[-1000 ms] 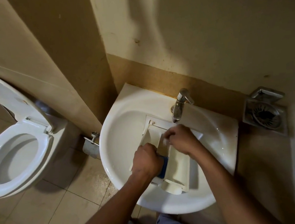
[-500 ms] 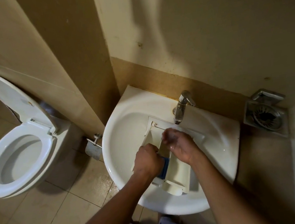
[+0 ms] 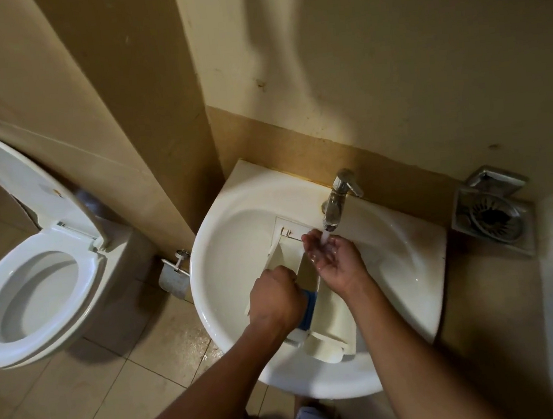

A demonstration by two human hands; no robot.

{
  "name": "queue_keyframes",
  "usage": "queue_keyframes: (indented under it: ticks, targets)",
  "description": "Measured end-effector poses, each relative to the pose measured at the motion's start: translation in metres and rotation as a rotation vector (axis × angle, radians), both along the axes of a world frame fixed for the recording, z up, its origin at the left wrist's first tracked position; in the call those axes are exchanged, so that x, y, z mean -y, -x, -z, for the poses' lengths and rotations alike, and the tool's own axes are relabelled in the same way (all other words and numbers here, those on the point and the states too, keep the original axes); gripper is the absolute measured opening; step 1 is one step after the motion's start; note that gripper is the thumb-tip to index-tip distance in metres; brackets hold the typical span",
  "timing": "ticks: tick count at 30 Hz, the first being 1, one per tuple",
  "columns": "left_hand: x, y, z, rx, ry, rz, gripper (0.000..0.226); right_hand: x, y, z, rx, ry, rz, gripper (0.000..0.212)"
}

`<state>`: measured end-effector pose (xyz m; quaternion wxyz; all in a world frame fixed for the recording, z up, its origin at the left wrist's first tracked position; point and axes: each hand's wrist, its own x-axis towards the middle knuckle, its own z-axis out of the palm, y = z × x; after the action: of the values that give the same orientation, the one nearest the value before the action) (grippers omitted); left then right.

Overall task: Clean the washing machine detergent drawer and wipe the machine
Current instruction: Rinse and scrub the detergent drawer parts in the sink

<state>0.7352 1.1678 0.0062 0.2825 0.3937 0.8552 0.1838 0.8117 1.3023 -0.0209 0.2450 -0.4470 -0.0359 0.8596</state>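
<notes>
While water (image 3: 325, 236) runs from the chrome tap (image 3: 337, 199) at the back of the white sink (image 3: 234, 248), the detergent drawer (image 3: 334, 309) lies lengthwise in the basin, far end near the tap, front panel toward the person. L hand (image 3: 273, 301) sits over the drawer's left side, knuckles up, fingers curled down round its edge – a closed hold on the drawer, fingertips hidden. A blue insert (image 3: 309, 310) shows just right of that hand, betw. it & the pale open compartment. R hand (image 3: 337, 257) is palm-up above the drawer's far half, fingers loosely cupped, wet, w/ the stream landing on them; it holds nothing. Left of the sink, past a wall corner, a white toilet (image 3: 86, 293) stands w/ lid raised & seat down. A small metal holder (image 3: 174, 276) is fixed low on the wall betw. toilet & sink. Right of the sink: a square metal drain (image 3: 491, 216) w/ round grate. Floor tiles (image 3: 166, 346) look damp by the sink's left edge.
</notes>
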Motion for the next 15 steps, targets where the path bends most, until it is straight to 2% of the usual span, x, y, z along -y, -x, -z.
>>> queue_keyframes:
  ticks: [2, 7, 9, 12, 13, 14, 15]
  targets:
    - [-0.002, -0.001, -0.003, -0.019, 0.011, 0.011, 0.022, -0.004, 0.003, 0.006, -0.018, 0.064, 0.026, 0.023]
    - [-0.001, -0.002, -0.002, -0.020, 0.026, -0.011, 0.020, -0.007, -0.004, 0.011, -0.028, 0.000, -0.106, 0.011]
    - [0.000, -0.001, -0.003, 0.003, 0.021, -0.032, 0.020, 0.000, -0.009, -0.002, 0.121, -0.252, -0.385, 0.009]
    - [0.001, 0.002, -0.003, 0.032, 0.010, -0.040, 0.017, 0.015, -0.019, -0.027, 0.428, -0.832, -1.061, 0.015]
    - [0.003, 0.003, -0.002, 0.040, 0.004, -0.052, 0.017, 0.018, -0.025, -0.032, 0.552, -0.980, -1.142, 0.025]
    - [0.005, 0.004, 0.001, 0.050, -0.007, -0.071, 0.018, 0.020, -0.033, -0.035, 0.730, -1.090, -1.106, 0.034]
    - [0.008, 0.005, 0.005, 0.062, -0.019, -0.087, 0.020, 0.022, -0.042, -0.039, 0.946, -1.164, -0.979, 0.037]
